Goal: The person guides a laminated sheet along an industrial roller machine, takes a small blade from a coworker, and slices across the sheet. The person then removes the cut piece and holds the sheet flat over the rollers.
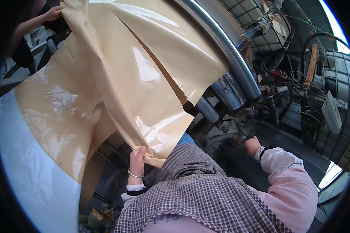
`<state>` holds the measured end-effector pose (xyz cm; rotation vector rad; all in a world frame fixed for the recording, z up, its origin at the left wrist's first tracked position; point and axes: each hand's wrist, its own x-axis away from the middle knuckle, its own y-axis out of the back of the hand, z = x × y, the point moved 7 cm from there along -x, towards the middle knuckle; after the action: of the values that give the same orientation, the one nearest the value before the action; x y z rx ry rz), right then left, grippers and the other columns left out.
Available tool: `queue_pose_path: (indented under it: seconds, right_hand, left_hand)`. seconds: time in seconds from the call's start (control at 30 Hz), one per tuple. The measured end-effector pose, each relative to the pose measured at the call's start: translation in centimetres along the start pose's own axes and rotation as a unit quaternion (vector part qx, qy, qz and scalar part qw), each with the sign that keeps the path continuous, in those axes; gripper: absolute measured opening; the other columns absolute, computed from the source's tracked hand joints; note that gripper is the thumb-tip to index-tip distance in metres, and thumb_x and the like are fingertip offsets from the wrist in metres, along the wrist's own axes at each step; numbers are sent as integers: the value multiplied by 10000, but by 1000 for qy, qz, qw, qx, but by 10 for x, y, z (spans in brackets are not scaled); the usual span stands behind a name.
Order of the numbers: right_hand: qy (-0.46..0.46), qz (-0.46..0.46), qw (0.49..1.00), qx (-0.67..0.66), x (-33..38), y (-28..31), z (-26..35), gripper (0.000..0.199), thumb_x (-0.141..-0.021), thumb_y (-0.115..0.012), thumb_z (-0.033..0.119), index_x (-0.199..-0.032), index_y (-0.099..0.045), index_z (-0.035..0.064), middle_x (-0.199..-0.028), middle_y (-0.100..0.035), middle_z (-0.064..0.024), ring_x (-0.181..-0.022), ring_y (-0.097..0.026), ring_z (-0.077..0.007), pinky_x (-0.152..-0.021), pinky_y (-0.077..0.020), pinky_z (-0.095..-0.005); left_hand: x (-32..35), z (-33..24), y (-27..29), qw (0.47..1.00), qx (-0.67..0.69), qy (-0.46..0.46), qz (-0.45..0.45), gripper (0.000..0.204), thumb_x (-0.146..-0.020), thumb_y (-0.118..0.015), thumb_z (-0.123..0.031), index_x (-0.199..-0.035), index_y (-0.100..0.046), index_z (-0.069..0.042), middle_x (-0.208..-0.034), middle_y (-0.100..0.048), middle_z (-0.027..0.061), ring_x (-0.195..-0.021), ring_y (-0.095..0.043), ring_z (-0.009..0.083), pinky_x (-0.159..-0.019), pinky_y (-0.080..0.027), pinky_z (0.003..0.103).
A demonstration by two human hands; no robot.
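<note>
A large, glossy beige sheet (124, 73) hangs in front of me, with a long slit (155, 60) running through it. My left hand (137, 161) is closed on its gathered lower edge, close to my waist, and creases spread from the grip. Off to the right and away from the sheet, my right hand (253, 146) is curled into a fist over dark machinery. The inside of that fist is hidden, so what it holds, if anything, does not show. At the upper left a co-worker's hand (53, 13) holds the same sheet by its folded edge.
Shiny metal rollers (231, 46) run along the sheet's right side. A pale bluish-white sheet (35, 159) curves at the lower left, beside the beige one. Caged white tanks (340, 70), a wooden strip (311, 64) and tangled wires stand at the right.
</note>
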<state>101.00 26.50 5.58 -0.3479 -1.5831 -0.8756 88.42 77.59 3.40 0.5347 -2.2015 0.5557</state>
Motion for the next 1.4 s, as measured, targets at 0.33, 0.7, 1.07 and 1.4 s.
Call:
queue_pose_path:
  seconds: [0.33,0.7,1.07,1.4]
  right_hand:
    - [87,-452,717,-523,-67,370,72,93,-706,-641,51,-770,-605,-6,-644,-593,-58,-603,-552,-120,-566,-445,-255]
    - [111,-529,574,-615,-124,606,108,91,-700,-654,83,-760,-648,14,-654,-623,-49,-599,-570,-108,-574,-448,-242]
    - [25,-588,613,-528,-146,666,133,226,-654,-707,141,-831,-611,38,-779,-638,-103,-737,-613,-220,-686,-465,-318]
    - [-6,-682,636,-360,-130,726,166,419,-574,-753,175,-866,-486,38,-776,-603,-151,-759,-595,-305,-673,-464,-378]
  left_hand:
    - [8,-14,39,991,99,-48,-75,251,-853,-524,-127,-1065,-519,7,-954,-588,53,-840,-571,144,-764,-457,282]
    - [3,10,0,971,198,-81,-103,145,-846,-539,-124,-962,-552,-38,-843,-590,27,-748,-578,131,-661,-470,262]
    - [8,17,-3,962,224,-80,-133,84,-825,-554,-93,-902,-564,-61,-755,-529,-38,-673,-482,66,-611,-398,218]
    - [10,16,0,954,249,-79,-146,113,-815,-569,-85,-923,-563,-52,-794,-546,-29,-715,-513,81,-654,-419,222]
